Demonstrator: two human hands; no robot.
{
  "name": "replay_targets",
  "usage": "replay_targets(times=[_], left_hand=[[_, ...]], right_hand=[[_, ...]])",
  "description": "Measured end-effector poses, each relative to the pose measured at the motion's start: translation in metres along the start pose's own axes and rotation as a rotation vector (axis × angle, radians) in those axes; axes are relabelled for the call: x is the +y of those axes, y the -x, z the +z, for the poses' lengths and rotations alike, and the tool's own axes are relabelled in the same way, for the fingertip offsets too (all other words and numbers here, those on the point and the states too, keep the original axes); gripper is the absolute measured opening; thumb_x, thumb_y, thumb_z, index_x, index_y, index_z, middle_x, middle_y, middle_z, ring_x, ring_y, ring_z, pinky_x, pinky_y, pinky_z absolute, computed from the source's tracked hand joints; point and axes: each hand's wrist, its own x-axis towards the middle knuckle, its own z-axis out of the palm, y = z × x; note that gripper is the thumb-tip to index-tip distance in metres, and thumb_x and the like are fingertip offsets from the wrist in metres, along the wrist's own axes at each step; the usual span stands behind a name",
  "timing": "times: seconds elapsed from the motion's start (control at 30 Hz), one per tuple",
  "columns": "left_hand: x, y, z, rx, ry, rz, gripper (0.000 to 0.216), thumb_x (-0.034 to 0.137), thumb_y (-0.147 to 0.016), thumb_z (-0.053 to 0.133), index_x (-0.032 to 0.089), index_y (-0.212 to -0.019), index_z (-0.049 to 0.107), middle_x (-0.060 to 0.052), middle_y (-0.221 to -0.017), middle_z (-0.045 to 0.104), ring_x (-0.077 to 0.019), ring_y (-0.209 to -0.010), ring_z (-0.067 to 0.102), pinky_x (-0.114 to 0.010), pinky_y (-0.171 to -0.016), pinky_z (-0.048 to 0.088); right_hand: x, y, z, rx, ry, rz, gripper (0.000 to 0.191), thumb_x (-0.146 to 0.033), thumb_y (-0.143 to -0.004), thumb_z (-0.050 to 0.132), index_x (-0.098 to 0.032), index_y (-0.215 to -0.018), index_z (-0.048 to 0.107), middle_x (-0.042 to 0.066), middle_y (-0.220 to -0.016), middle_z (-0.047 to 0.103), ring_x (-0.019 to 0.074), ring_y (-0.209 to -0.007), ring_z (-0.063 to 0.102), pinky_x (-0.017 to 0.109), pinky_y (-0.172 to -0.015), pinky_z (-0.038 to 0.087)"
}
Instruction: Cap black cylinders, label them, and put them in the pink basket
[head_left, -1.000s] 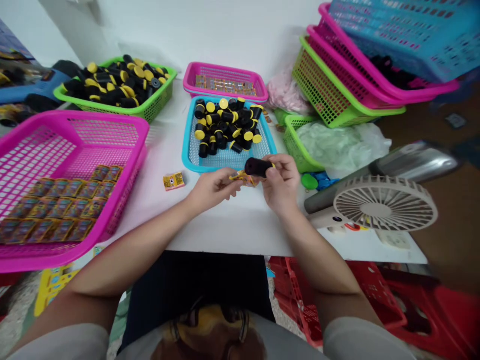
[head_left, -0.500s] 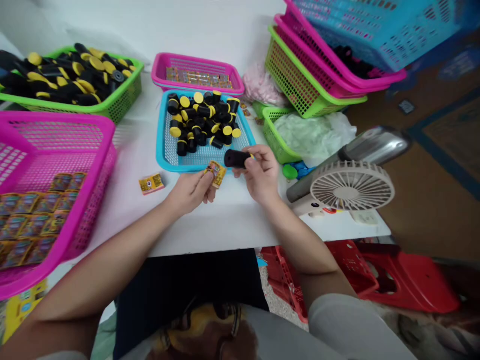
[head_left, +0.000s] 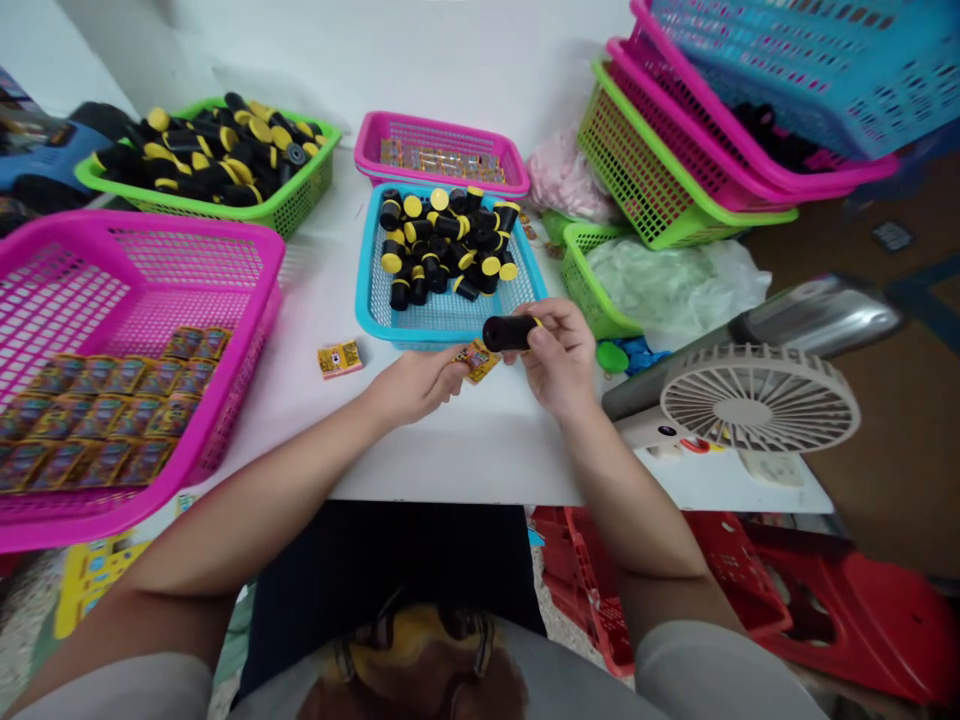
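Observation:
My right hand (head_left: 559,355) is closed round a black cylinder with a yellow end (head_left: 510,333), its dark end pointing left. Between the thumb and fingers of my left hand (head_left: 427,385) is a small yellow printed packet (head_left: 480,360), right beside the cylinder and partly behind it. On the white table to the left lies a small stack of similar yellow printed cards or packets (head_left: 340,359). Just beyond my hands stands a blue basket (head_left: 375,315) holding many black cylinders with yellow caps (head_left: 442,240).
At left, a pink basket (head_left: 262,290) holds rows of printed packets (head_left: 112,410). Behind it, a green basket (head_left: 307,195) is heaped with black-and-yellow cylinders. A pink basket (head_left: 367,165) stands at the back. Stacked baskets (head_left: 675,200), a metal flask (head_left: 817,310) and a small fan (head_left: 757,400) are at right.
The view has turned left, so things sit further right in the picture. The packet and the cylinder have come closer together, the packet now partly behind the cylinder. Both hands keep their hold.

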Motion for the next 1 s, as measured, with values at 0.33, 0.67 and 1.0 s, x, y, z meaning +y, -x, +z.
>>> replay_targets(times=[0.33, 0.67, 1.0], left_hand=[[0.0, 0.001, -0.005, 0.001, 0.034, -0.091, 0.053, 0.037, -0.109, 0.031, 0.019, -0.155, 0.049, 0.002, -0.073, 0.069, -0.0097, -0.057, 0.06, -0.02, -0.062, 0.05], [0.006, -0.003, -0.009, -0.008, 0.011, -0.237, 0.053, 0.029, -0.109, 0.033, 0.022, -0.16, 0.044, 0.006, -0.065, 0.063, -0.0092, -0.054, 0.059, -0.019, -0.066, 0.052], [0.0, -0.001, -0.007, 0.0, 0.013, -0.198, 0.056, 0.033, -0.107, 0.033, 0.026, -0.163, 0.04, 0.003, -0.074, 0.068, -0.0094, -0.056, 0.058, -0.02, -0.062, 0.05]], right_hand=[[-0.004, -0.001, -0.016, -0.145, 0.179, -0.179, 0.023, -0.038, -0.086, 0.082, -0.031, -0.106, 0.075, 0.001, -0.098, 0.07, 0.0108, -0.074, 0.065, 0.021, -0.056, 0.054], [-0.013, -0.003, -0.019, -0.214, 0.514, -0.442, 0.024, -0.03, -0.082, 0.082, -0.029, -0.106, 0.075, 0.005, -0.105, 0.072, 0.0195, -0.095, 0.07, 0.035, -0.077, 0.061], [-0.012, -0.003, -0.016, 0.065, 0.35, -0.098, 0.025, -0.047, -0.084, 0.083, -0.031, -0.101, 0.074, -0.001, -0.091, 0.067, 0.0114, -0.063, 0.062, 0.029, -0.059, 0.055]])
